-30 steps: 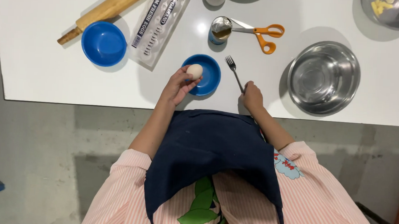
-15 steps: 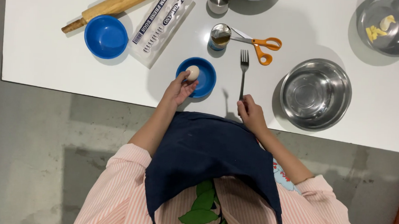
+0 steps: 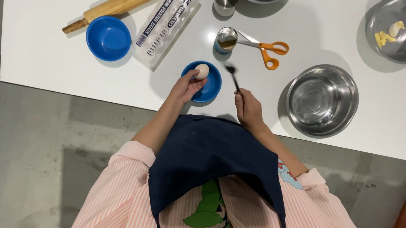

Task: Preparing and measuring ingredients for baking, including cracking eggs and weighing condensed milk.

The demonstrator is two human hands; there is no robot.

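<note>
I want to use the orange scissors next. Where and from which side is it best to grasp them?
Probably grip the orange scissors by their handle loops, coming from the right. The loops point right toward bare table, while the blades run left against the small metal cup, which crowds that end.

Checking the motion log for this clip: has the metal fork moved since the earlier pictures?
Yes. The metal fork has been lifted off the white table by the right hand and swung left, toward the small blue bowl, away from the orange-handled scissors.

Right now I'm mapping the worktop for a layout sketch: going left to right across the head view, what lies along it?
Rolling pin → egg in left hand → fork in right hand → orange-handled scissors → empty steel bowl
</note>
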